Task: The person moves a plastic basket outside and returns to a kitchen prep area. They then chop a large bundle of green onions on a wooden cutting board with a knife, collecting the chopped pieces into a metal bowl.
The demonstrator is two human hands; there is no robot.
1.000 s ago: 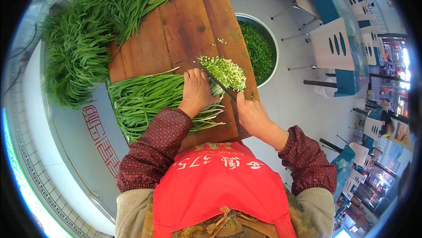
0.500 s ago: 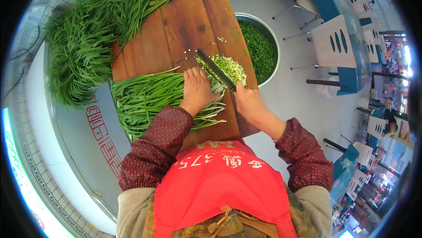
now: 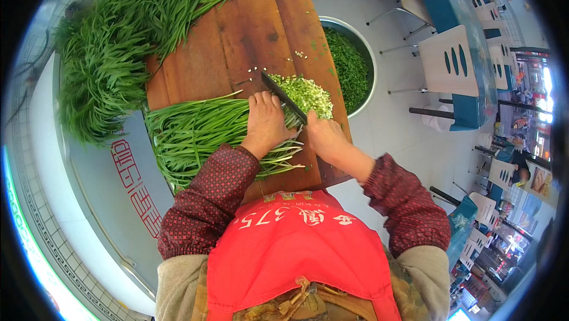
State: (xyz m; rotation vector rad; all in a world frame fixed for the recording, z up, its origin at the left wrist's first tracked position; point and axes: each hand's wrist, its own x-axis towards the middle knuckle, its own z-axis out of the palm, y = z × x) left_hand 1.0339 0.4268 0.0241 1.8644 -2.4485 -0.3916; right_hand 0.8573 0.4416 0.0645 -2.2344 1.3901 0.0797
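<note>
My left hand [image 3: 266, 120] presses down on a bundle of garlic chives [image 3: 195, 128], its fingers curled over the pale stem ends. Gripped by its handle in my right hand [image 3: 329, 141] is a dark-bladed kitchen knife [image 3: 283, 97]. The blade lies slantwise at the cut end of the bundle, close beside my left fingertips. On the knife's far right side sits a heap of chopped chive pieces [image 3: 313, 97], white and light green. All this rests on a brown wooden board [image 3: 243, 36]. The knife's handle is mostly hidden by my right hand.
A large pile of uncut chives [image 3: 106, 72] covers the board's far left corner and hangs over its edge. Right of the board stands a metal basin [image 3: 374, 66] holding chopped greens [image 3: 349, 69]. Chairs [image 3: 448, 60] and tables are farther right.
The knife and my right hand have shifted slightly left, nearer my left fingers. My left hand stays on the bundle.
</note>
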